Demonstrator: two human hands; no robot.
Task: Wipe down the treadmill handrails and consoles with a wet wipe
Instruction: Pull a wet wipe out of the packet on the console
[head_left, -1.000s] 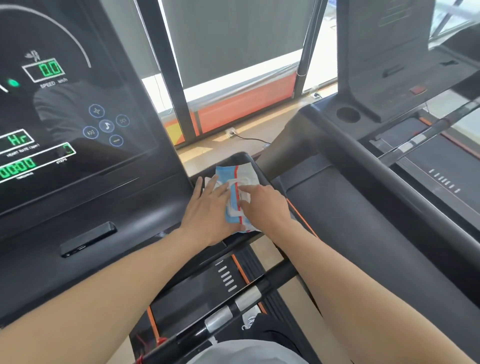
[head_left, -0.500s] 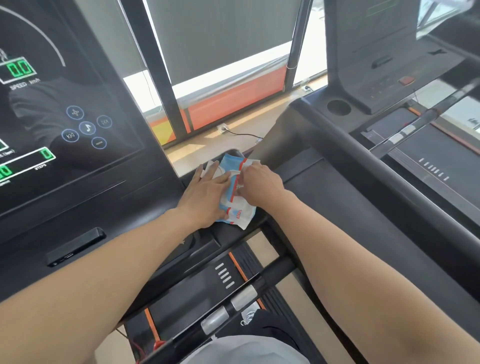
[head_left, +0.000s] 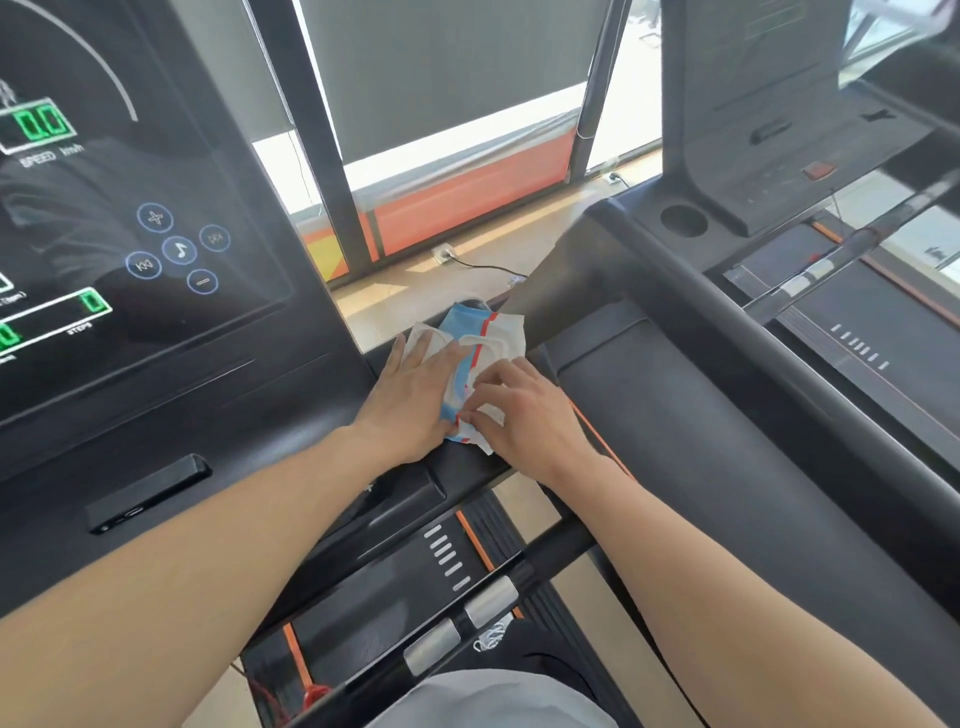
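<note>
A blue, white and red wet-wipe pack (head_left: 480, 340) lies on the right end of the black treadmill console ledge (head_left: 291, 431). My left hand (head_left: 410, 395) lies flat on the pack's left side with straight fingers, pressing it down. My right hand (head_left: 524, 410) has its fingers curled at the pack's near right part, pinching white material there; whether that is the flap or a wipe I cannot tell. The lit console screen (head_left: 130, 208) fills the left of the view. A black handrail (head_left: 467, 618) with silver sensor pads crosses below my arms.
A second treadmill stands to the right, with its thick black side rail (head_left: 779, 364), a round cup holder (head_left: 683, 219) and its own console (head_left: 779, 130). Window frames and a floor socket with a cable (head_left: 467, 262) lie ahead.
The view has shifted a little. My right hand has moved from the pack's middle down to its near right edge. My left hand still presses the pack.
</note>
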